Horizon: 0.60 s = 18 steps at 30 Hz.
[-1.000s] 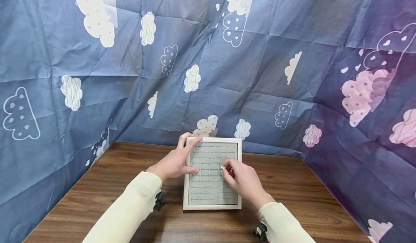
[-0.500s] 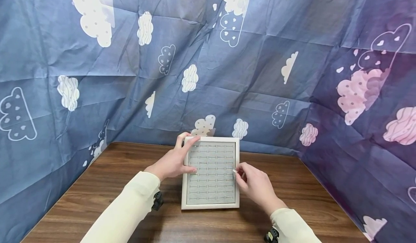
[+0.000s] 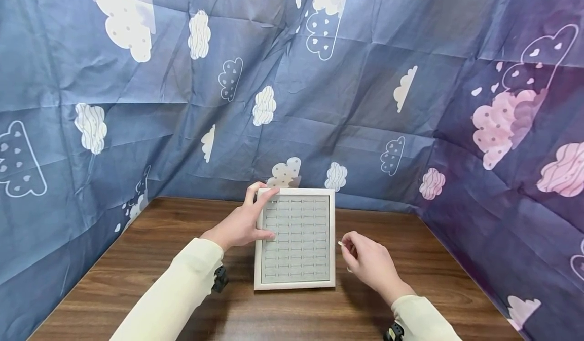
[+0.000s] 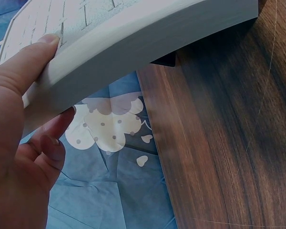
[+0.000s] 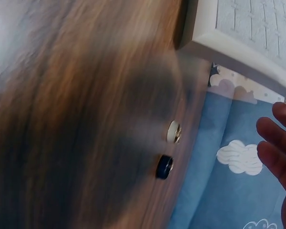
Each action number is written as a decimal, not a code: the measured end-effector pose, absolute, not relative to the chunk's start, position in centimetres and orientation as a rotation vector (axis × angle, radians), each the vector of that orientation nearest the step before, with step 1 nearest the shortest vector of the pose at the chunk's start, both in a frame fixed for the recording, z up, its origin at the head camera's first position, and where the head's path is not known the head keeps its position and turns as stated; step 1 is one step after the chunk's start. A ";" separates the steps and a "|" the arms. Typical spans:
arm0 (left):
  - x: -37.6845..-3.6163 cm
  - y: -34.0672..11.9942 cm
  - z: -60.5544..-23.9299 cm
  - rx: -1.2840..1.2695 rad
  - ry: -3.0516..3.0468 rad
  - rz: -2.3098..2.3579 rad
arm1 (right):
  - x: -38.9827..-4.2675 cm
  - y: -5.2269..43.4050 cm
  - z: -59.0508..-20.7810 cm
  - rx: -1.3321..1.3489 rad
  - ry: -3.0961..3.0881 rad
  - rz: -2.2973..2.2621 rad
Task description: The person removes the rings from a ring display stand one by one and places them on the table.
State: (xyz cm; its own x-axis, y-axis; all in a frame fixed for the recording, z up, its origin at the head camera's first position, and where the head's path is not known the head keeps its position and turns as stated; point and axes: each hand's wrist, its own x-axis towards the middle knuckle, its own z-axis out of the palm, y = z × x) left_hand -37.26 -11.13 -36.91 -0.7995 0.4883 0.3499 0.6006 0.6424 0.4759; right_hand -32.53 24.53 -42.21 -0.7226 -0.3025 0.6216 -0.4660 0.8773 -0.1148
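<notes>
A white-framed ring display tray [image 3: 294, 285], lined in grey with rows of slots, leans back on the table in the head view. My left hand [image 3: 239, 223] grips its upper left side, the thumb on the front and fingers round the edge. Off to the tray's right, my right hand [image 3: 371, 262] pinches a small white ring [image 3: 340, 243] at its fingertips; most of that ring is too small to make out. In the right wrist view a white ring [image 5: 172, 132] and a black ring [image 5: 164, 167] stand on the table, both with gold-coloured insides.
The brown wood-grain table [image 3: 283, 318] ends at a blue cloth backdrop [image 3: 301, 103] with cloud prints. This cloth rises at the back and both sides. Behind the tray a dark piece [image 4: 167, 59] shows in the left wrist view.
My right hand has moved right, from over the tray's face to beyond its right edge, with the small white ring still pinched. The left hand keeps its grip on the tray.
</notes>
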 end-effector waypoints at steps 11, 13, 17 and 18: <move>-37.3 -11.2 -36.9 -0.895 -2.660 -0.853 | -32.2 26.4 -42.9 0.512 -2.479 0.364; -37.3 -11.2 -36.9 -0.897 -2.659 -0.848 | -32.1 26.6 -43.0 0.501 -2.501 0.364; -37.2 -11.1 -36.8 -0.896 -2.665 -0.849 | -31.8 27.0 -43.1 0.496 -2.559 0.369; -37.2 -11.0 -36.8 -0.895 -2.667 -0.848 | -31.7 27.2 -43.1 0.500 -2.578 0.367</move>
State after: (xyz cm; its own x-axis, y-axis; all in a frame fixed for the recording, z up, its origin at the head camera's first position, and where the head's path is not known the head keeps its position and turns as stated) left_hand -37.24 -11.04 -36.83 -0.7957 0.4890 0.3575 0.6056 0.6513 0.4571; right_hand -31.73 27.16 -43.13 -0.8152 -0.2800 0.5071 -0.4104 0.8969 -0.1645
